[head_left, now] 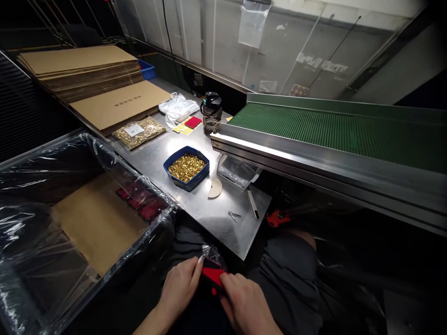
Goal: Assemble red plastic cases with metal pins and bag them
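Low in the view, over my lap, both hands close on a small red part in a clear plastic bag (211,274). My left hand (179,288) pinches the bag's left side with thumb and fingers. My right hand (246,304) grips the red part from the right, fingers curled over it. The bag's crinkled top sticks up between the hands. A blue tray of small brass pieces (186,167) sits on the steel table (223,223) ahead of my hands.
A plastic-lined box (87,223) at left holds cardboard and red parts. A bag of brass pieces (138,132), flat cardboard stacks (87,70), a dark bottle (211,111) and a green conveyor (335,130) stand beyond. Small metal clips (233,215) lie near the table's edge.
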Action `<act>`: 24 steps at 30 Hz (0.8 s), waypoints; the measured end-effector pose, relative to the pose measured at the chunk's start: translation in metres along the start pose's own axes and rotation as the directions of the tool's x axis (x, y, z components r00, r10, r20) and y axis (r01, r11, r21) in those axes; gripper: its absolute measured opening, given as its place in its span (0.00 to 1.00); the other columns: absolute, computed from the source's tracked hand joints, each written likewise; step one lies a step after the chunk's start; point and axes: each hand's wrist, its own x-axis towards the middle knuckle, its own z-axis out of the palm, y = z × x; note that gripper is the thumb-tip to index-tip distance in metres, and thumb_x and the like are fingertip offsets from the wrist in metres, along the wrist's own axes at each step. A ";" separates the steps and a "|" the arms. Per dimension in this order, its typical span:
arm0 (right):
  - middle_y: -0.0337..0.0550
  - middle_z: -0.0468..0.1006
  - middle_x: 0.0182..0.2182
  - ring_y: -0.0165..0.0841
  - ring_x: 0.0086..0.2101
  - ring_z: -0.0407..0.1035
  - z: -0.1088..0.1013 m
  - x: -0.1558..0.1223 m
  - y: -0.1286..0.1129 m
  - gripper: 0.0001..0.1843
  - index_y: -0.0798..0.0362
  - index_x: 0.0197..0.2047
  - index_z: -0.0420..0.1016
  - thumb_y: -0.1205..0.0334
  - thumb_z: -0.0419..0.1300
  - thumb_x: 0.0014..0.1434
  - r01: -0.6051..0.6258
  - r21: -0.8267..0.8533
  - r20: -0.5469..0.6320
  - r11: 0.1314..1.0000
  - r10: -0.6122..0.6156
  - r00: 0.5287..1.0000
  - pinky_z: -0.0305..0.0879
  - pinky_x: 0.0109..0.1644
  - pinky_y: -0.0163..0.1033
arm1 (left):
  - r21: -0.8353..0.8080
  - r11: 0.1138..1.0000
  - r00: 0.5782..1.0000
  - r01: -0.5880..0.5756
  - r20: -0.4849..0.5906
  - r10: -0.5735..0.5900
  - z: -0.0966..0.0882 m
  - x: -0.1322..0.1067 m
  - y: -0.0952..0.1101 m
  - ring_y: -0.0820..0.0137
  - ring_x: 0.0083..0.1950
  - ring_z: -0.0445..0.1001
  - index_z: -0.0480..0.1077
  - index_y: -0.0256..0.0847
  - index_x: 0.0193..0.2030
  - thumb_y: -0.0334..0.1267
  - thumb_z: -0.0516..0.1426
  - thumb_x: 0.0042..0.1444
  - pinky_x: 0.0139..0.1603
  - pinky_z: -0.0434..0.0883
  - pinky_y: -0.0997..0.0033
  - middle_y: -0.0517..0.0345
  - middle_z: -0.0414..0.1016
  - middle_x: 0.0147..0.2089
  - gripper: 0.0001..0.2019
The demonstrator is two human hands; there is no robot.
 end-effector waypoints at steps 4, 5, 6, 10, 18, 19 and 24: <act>0.37 0.80 0.30 0.38 0.29 0.76 0.002 0.001 0.000 0.09 0.48 0.44 0.70 0.69 0.58 0.61 -0.137 -0.008 -0.056 0.991 0.137 0.989 0.54 0.29 0.39 | 0.201 0.972 0.990 -0.119 -0.051 0.132 0.004 -0.003 0.008 0.61 0.39 0.77 0.70 0.42 0.36 0.40 0.44 0.69 0.38 0.65 0.68 0.52 0.76 0.37 0.16; 0.37 0.80 0.30 0.38 0.29 0.76 0.001 0.000 0.001 0.07 0.48 0.44 0.69 0.67 0.57 0.63 -0.187 0.005 -0.083 0.982 0.187 0.979 0.54 0.30 0.39 | 0.239 0.961 0.986 -0.136 -0.058 0.154 0.004 -0.003 0.009 0.61 0.39 0.77 0.70 0.42 0.36 0.38 0.45 0.69 0.37 0.65 0.68 0.52 0.77 0.37 0.15; 0.37 0.79 0.29 0.38 0.29 0.77 0.001 -0.001 0.002 0.05 0.48 0.44 0.69 0.66 0.56 0.65 -0.233 0.026 -0.113 0.972 0.234 0.966 0.55 0.30 0.39 | 0.272 0.950 0.983 -0.151 -0.063 0.174 0.004 -0.004 0.012 0.61 0.38 0.78 0.70 0.42 0.36 0.37 0.45 0.68 0.36 0.65 0.68 0.52 0.77 0.36 0.14; 0.39 0.79 0.30 0.38 0.30 0.77 0.005 -0.007 0.003 0.04 0.49 0.45 0.69 0.64 0.55 0.68 -0.274 0.084 -0.171 0.958 0.284 0.943 0.57 0.32 0.38 | 0.351 0.906 0.960 -0.235 -0.064 0.273 0.000 -0.006 0.027 0.64 0.32 0.78 0.69 0.43 0.35 0.35 0.46 0.69 0.30 0.65 0.68 0.57 0.76 0.32 0.13; 0.46 0.83 0.36 0.45 0.34 0.77 0.007 -0.004 -0.001 0.18 0.50 0.44 0.78 0.77 0.61 0.52 -0.152 0.150 -0.015 0.977 0.156 0.988 0.59 0.33 0.40 | 0.431 0.798 0.860 -0.421 -0.091 0.502 0.008 0.000 0.038 0.60 0.34 0.79 0.70 0.41 0.40 0.33 0.47 0.67 0.30 0.71 0.65 0.52 0.77 0.36 0.11; 0.47 0.83 0.36 0.45 0.34 0.77 0.005 -0.004 -0.001 0.19 0.50 0.45 0.78 0.77 0.61 0.52 -0.174 0.182 -0.011 0.968 0.179 0.984 0.59 0.33 0.39 | 0.424 0.785 0.843 -0.451 -0.085 0.530 0.009 -0.001 0.038 0.61 0.33 0.79 0.70 0.41 0.40 0.33 0.47 0.67 0.29 0.71 0.65 0.51 0.77 0.36 0.11; 0.45 0.83 0.31 0.41 0.32 0.77 -0.004 -0.002 0.005 0.09 0.51 0.43 0.77 0.69 0.58 0.60 -0.342 0.439 -0.032 0.830 0.396 0.918 0.60 0.34 0.37 | 0.334 0.707 0.747 -0.623 -0.012 0.664 0.017 -0.010 0.046 0.67 0.31 0.77 0.68 0.43 0.41 0.34 0.47 0.68 0.31 0.73 0.70 0.57 0.76 0.35 0.10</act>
